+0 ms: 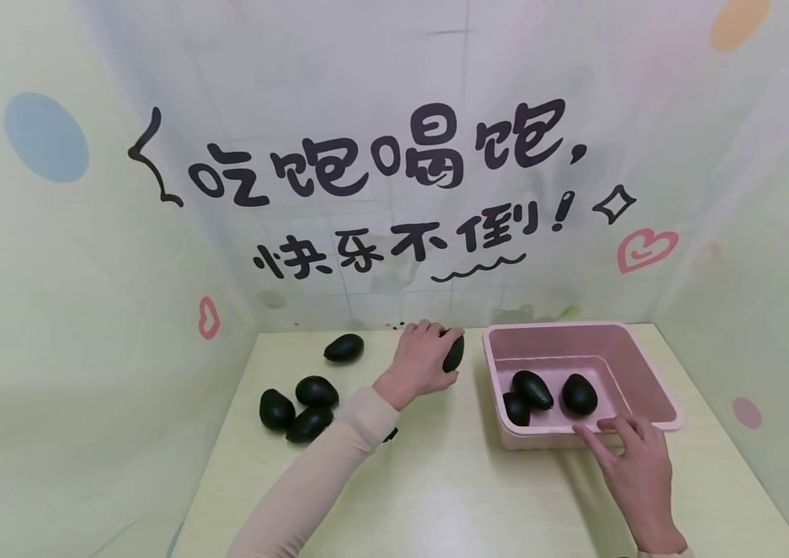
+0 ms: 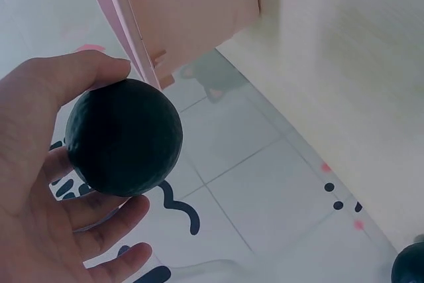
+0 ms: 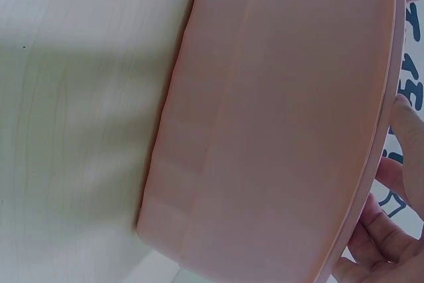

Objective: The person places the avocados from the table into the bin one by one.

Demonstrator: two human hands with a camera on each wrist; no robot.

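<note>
Pink bin (image 1: 541,442) held three dark avocados (image 1: 532,390): two touching toward eight o'clock, one at their three! Right hand (image 1: 639,469) pinched the rim (image 3: 383,124) near five. Left hand (image 1: 422,366), arm (image 1: 325,473) slanting up from seven o'clock, had fingers clamped round another avocado (image 2: 124,138) at the bin's nine; only the left wrist view showed its round outline.

A dark avocado (image 1: 456,354) (egg-shaped) is held beside a pink bin (image 1: 537,442) containing three avocados (image 1: 580,395).
</note>
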